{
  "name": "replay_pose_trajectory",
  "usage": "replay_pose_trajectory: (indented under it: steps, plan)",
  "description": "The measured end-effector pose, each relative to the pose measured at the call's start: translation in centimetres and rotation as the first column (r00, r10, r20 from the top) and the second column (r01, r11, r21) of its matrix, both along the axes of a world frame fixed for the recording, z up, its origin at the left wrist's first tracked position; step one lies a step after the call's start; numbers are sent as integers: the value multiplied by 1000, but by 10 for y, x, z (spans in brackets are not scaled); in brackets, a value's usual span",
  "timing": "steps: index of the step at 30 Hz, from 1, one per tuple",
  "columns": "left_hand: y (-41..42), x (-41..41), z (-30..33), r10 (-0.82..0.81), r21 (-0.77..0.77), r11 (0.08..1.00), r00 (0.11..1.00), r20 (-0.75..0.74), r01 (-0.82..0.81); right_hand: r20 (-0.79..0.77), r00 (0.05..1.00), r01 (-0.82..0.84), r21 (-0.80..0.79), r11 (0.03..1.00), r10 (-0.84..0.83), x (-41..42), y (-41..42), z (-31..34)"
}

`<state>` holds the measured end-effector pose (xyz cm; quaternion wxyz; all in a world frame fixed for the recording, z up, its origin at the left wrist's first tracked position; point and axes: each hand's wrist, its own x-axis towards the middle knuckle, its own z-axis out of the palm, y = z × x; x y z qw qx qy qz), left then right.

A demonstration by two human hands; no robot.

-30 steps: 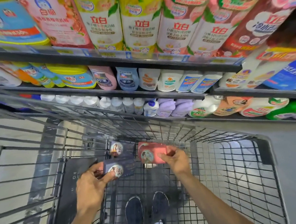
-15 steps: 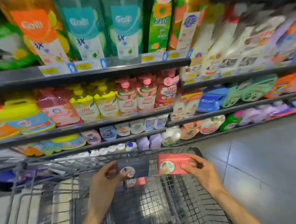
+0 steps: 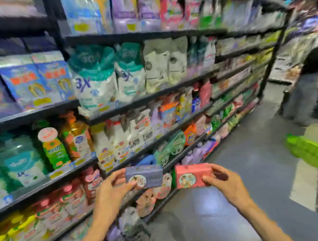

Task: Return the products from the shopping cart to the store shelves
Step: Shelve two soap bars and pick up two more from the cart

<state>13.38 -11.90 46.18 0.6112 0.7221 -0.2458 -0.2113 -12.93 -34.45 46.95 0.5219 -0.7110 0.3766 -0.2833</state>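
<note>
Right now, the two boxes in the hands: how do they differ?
Colour: the blue-grey box is dark and muted, the pink box bright coral. Holder: the left hand grips the blue-grey box, the right hand the pink box. Height: the blue-grey box sits slightly higher in view than the pink box. Shared: similar small rectangular shape, a round picture label on the front, both held in front of the shelves.

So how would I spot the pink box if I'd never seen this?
Find the long shelves on the left of the aisle, then the two hands held out before them. The right hand grips the pink box; the left hand holds a similar grey-blue box.
</note>
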Motion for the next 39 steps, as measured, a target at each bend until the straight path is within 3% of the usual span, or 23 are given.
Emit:
replay_pose_trajectory:
  steps: [2, 6, 18, 27, 39]
  plan:
    - [-77, -47, 41, -122, -55, 991, 990, 65, 125, 66, 990, 126, -50, 991, -122, -67, -46, 34]
    - [-164, -99, 63, -221, -69, 969, 959, 180, 236, 130, 971, 212, -80, 974, -201, -140, -105, 69]
    - [-432, -246, 119, -454, -131, 857, 851, 265, 498, 209, 864, 490, -139, 861, -458, -330, -287, 117]
    - [-632, -294, 123, -540, -173, 787, 796, 272, 593, 258, 788, 602, -133, 788, -559, -383, -438, 129]
    - [-929, -305, 155, -589, -202, 717, 735, 337, 667, 295, 732, 662, -97, 743, -614, -384, -726, 140]
